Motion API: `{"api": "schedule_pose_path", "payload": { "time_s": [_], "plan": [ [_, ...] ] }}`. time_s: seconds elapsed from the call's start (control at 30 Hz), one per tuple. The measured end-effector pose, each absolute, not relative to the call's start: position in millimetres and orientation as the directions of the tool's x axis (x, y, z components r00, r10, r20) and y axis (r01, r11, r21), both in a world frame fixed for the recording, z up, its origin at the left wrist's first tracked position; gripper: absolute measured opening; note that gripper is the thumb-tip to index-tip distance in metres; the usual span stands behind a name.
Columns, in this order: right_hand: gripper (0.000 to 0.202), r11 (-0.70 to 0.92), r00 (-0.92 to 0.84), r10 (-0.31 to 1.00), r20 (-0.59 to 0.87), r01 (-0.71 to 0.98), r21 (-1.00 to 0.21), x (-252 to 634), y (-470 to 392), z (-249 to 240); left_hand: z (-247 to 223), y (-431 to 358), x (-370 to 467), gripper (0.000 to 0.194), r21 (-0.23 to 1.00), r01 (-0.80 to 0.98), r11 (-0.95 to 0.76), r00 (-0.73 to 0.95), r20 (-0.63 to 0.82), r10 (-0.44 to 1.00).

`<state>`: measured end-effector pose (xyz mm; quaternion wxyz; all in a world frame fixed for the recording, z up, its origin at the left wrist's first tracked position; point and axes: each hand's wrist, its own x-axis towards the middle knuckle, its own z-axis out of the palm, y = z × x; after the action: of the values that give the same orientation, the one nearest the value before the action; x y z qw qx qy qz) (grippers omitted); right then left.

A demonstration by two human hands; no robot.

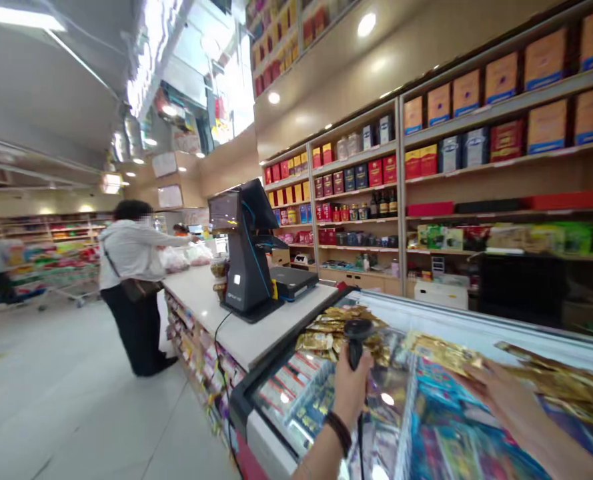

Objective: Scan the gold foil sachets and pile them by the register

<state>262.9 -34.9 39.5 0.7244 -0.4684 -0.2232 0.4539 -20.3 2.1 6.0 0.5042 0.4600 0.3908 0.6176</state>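
Observation:
My left hand (352,383), with a dark band on its wrist, is wrapped around the handle of a black barcode scanner (358,328). A cord hangs below it over the display counter. My right hand (493,383), a little smeared by motion, is closed on the near edge of a shiny gold packet (439,350). Beyond the scanner lies a heap of similar gold packets (326,333). More gold packets (571,383) are spread to the right, partly behind my right forearm. Colourful blue packages (436,420) show below my right hand.
A glass-topped display counter (271,427) is in front of me. A dark checkout terminal (249,260) and a flat black box (293,281) stand on the white counter (196,287) to the left. Another person (133,267) is beside bags there. Stocked shelves (401,193) line the back wall.

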Motion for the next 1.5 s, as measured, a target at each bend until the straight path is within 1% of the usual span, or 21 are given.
{"api": "schedule_pose_path", "payload": {
  "time_s": [0.1, 0.23, 0.3, 0.37, 0.43, 0.53, 0.63, 0.7, 0.77, 0.83, 0.9, 0.93, 1.0, 1.07, 1.13, 1.17, 1.23, 1.3, 1.37, 1.43, 1.5],
  "plan": [
    [0.046, 0.052, 0.345, 0.926, -0.155, -0.521, -0.852, 201.4, -8.1, 65.8, 11.1, 2.0, -47.4, 0.087, 0.953, -0.241, -0.186, -0.130, 0.158, 0.979],
    [0.032, -0.013, 0.202, 0.967, -0.156, -0.571, -0.821, 139.3, 19.6, 91.8, 8.1, -1.8, -72.8, 0.092, 0.961, -0.205, -0.187, -0.148, 0.158, 0.976],
    [0.027, -0.055, 0.170, 0.969, -0.179, -0.560, -0.827, 124.1, 30.2, 94.9, 4.7, -3.0, -80.6, 0.094, 0.959, -0.204, -0.197, -0.152, 0.168, 0.974],
    [0.021, -0.064, 0.179, 0.966, -0.186, -0.532, -0.844, 123.1, 36.8, 89.9, 2.3, -3.2, -85.1, 0.094, 0.958, -0.200, -0.205, -0.150, 0.176, 0.973],
    [0.017, -0.031, 0.209, 0.965, -0.157, -0.502, -0.864, 136.4, 37.9, 78.7, 2.2, -3.0, -85.8, 0.093, 0.960, -0.193, -0.203, -0.141, 0.178, 0.974],
    [0.011, 0.046, 0.259, 0.963, -0.079, -0.445, -0.895, 178.6, 27.7, 58.5, 6.2, -3.1, -79.0, 0.091, 0.962, -0.193, -0.194, -0.089, 0.180, 0.980],
    [0.010, 0.140, 0.375, 0.927, -0.013, -0.377, -0.915, 238.0, 2.2, 43.5, 13.9, -5.2, -63.0, 0.089, 0.956, -0.221, -0.191, -0.028, 0.190, 0.981],
    [0.014, 0.201, 0.475, 0.879, 0.031, -0.312, -0.928, 283.0, -23.5, 37.6, 21.0, -8.3, -48.0, 0.088, 0.953, -0.239, -0.188, -0.001, 0.193, 0.981],
    [0.020, 0.247, 0.573, 0.815, 0.084, -0.213, -0.945, 329.9, -55.3, 34.0, 29.5, -13.1, -29.9, 0.087, 0.949, -0.254, -0.189, 0.039, 0.205, 0.978],
    [0.025, 0.261, 0.665, 0.732, 0.146, -0.077, -0.962, 376.1, -90.8, 30.9, 38.8, -19.5, -8.8, 0.086, 0.942, -0.277, -0.187, 0.100, 0.222, 0.970],
    [0.024, 0.237, 0.744, 0.628, 0.226, 0.094, -0.967, 418.1, -126.3, 26.7, 47.3, -27.3, 15.2, 0.085, 0.936, -0.305, -0.176, 0.162, 0.233, 0.959],
    [0.023, 0.199, 0.771, 0.577, 0.271, 0.190, -0.961, 436.2, -142.8, 23.7, 50.8, -31.8, 28.2, 0.084, 0.933, -0.319, -0.166, 0.193, 0.236, 0.952],
    [0.023, 0.063, 0.791, 0.486, 0.372, 0.393, -0.917, 463.4, -170.9, 15.6, 55.6, -42.3, 55.4, 0.083, 0.927, -0.345, -0.148, 0.249, 0.242, 0.938],
    [0.031, -0.129, 0.755, 0.454, 0.473, 0.581, -0.803, 476.2, -190.3, 5.1, 57.5, -54.6, 83.0, 0.082, 0.923, -0.360, -0.133, 0.292, 0.247, 0.924],
    [0.041, -0.309, 0.675, 0.510, 0.534, 0.722, -0.619, 474.4, -200.5, -5.8, 56.6, -67.9, 108.9, 0.082, 0.924, -0.364, -0.118, 0.326, 0.245, 0.913],
    [0.045, -0.380, 0.635, 0.562, 0.530, 0.767, -0.516, 469.2, -202.6, -10.5, 55.1, -74.5, 120.6, 0.082, 0.924, -0.367, -0.104, 0.343, 0.238, 0.909],
    [0.052, -0.481, 0.588, 0.673, 0.449, 0.809, -0.338, 454.2, -202.9, -16.2, 49.7, -86.2, 140.8, 0.083, 0.924, -0.377, -0.064, 0.377, 0.216, 0.901],
    [0.056, -0.522, 0.568, 0.753, 0.332, 0.823, -0.224, 438.0, -201.0, -16.6, 41.6, -95.0, 155.3, 0.084, 0.925, -0.379, -0.023, 0.418, 0.193, 0.888],
    [0.059, -0.507, 0.537, 0.806, 0.250, 0.843, -0.179, 424.2, -199.5, -13.2, 32.0, -100.7, 163.7, 0.082, 0.935, -0.356, 0.007, 0.466, 0.171, 0.868],
    [0.057, -0.460, 0.493, 0.839, 0.229, 0.868, -0.185, 413.2, -199.5, -8.8, 23.0, -104.3, 166.6, 0.075, 0.951, -0.310, 0.017, 0.499, 0.148, 0.854],
    [0.051, -0.401, 0.450, 0.856, 0.255, 0.889, -0.222, 404.6, -200.8, -5.0, 16.4, -107.2, 165.8, 0.070, 0.962, -0.273, 0.016, 0.503, 0.129, 0.855]
  ]
}}
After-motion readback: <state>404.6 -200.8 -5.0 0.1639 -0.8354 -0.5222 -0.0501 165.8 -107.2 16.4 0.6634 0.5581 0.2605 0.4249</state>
